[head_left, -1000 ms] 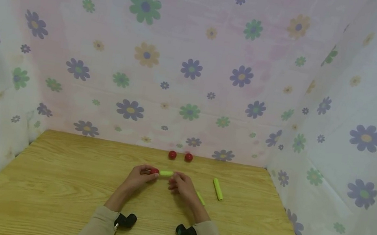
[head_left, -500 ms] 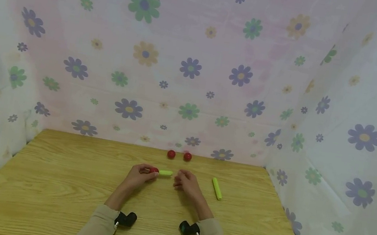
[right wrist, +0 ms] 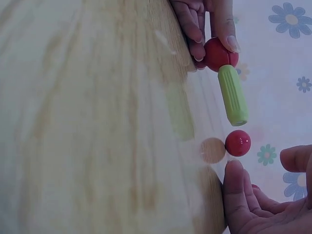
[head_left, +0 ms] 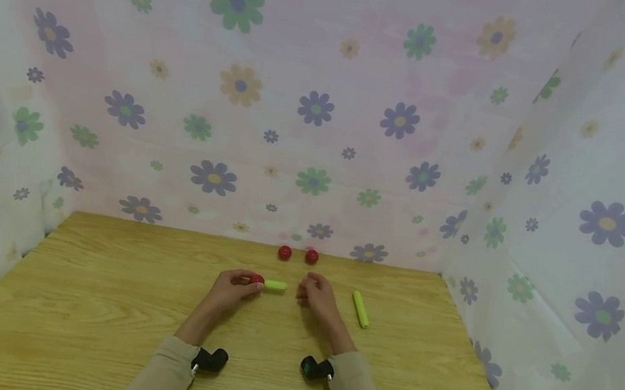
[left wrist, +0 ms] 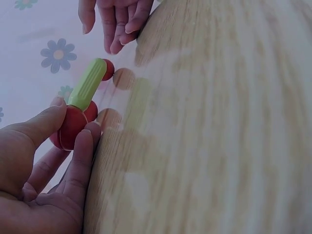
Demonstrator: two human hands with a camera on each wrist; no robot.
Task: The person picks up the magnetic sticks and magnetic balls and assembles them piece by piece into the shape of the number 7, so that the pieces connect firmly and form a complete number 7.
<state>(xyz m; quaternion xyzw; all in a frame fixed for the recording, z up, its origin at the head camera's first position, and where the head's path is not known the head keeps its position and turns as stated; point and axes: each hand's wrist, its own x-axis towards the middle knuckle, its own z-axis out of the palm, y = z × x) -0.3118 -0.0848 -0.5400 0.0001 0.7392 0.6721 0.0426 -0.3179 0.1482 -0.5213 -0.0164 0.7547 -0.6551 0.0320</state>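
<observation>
My left hand pinches a red ball between thumb and fingers, low over the table. From the ball a ridged light-green stick juts toward the right, its far end free; it meets the ball at its near end. My right hand holds nothing and is a short way right of that free end. Thumb and fingers of this hand are apart in the right wrist view, fingertips low by the tabletop. Part of the ball is covered by the left fingers.
Two more red balls, a left one and a right one, sit at the back edge of the wooden table. A second green stick lies right of the right hand. Flowered cloth hangs behind and at both sides.
My right hand has drawn away from the stick's end toward the right. Its forearm now covers the spot where another green piece showed earlier. The left hand keeps its grip on the ball.
</observation>
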